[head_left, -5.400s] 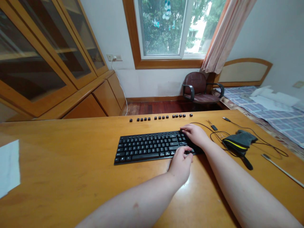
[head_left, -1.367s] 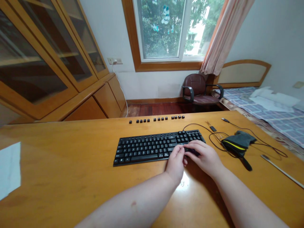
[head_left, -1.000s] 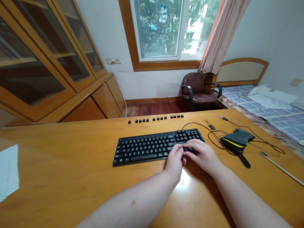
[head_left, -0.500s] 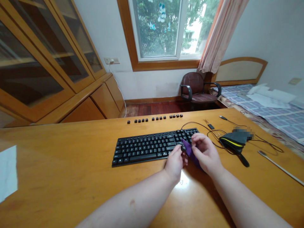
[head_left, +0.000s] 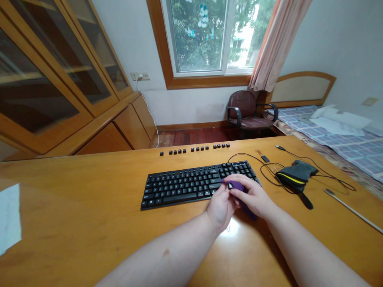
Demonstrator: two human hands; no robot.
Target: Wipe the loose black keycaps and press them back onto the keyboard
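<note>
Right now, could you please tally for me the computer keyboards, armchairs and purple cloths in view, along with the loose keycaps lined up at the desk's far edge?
Computer keyboard: 1
Armchair: 1
Purple cloth: 1
Loose keycaps in the row: 13
Total: 16

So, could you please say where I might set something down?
Bare desk lies between white paper and keyboard. It's crowded around left hand and right hand, to the right with cable, grey item and white stick, and along loose keycaps.

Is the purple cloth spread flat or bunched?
Bunched: the purple cloth is gathered between left hand and right hand, one end showing below.
</note>
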